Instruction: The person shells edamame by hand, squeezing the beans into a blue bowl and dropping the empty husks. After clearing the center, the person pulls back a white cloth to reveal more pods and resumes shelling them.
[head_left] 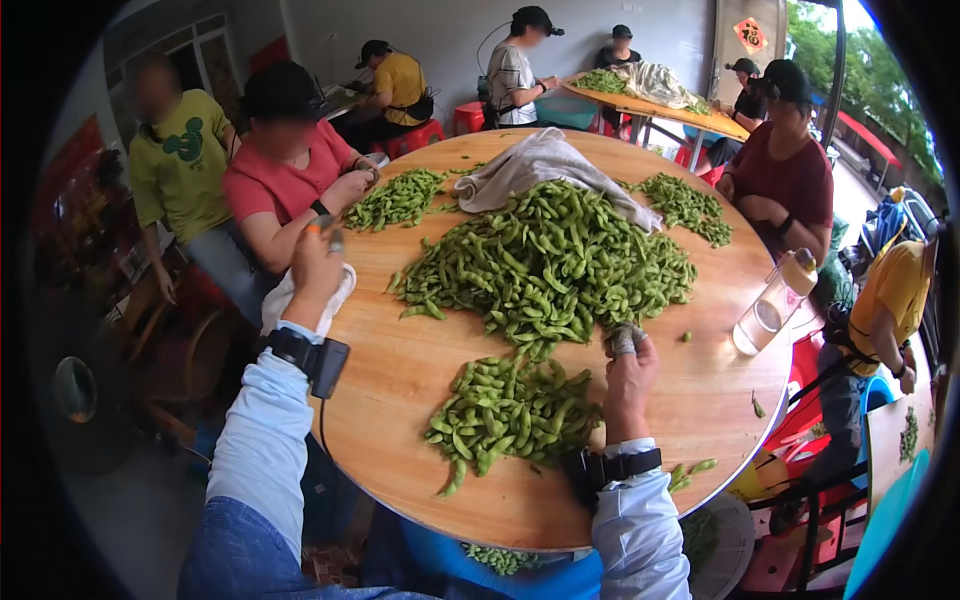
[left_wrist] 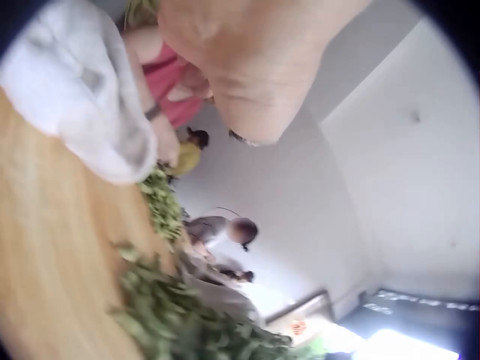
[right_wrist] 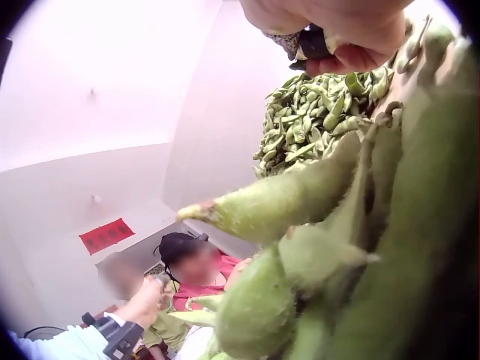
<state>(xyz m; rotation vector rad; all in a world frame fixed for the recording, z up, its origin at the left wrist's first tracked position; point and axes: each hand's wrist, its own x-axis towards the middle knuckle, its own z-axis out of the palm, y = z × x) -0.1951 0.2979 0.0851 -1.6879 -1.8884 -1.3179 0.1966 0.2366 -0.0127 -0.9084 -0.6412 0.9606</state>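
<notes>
My left hand is raised over the table's left edge, beside a white cloth; orange and grey show at its fingertips. The left wrist view shows only the heel of that hand, its fingers hidden. My right hand, grey wrapping on its fingers, is at the front edge of a big heap of green soybean pods. In the right wrist view its fingers curl, with a black band on one; I cannot tell whether a pod is between them. A smaller pile of pods lies between my forearms.
A grey cloth covers the back of the heap on the round wooden table. A clear bottle stands at the right edge. People sit across at left and right, with pod piles before them. Blue tub below.
</notes>
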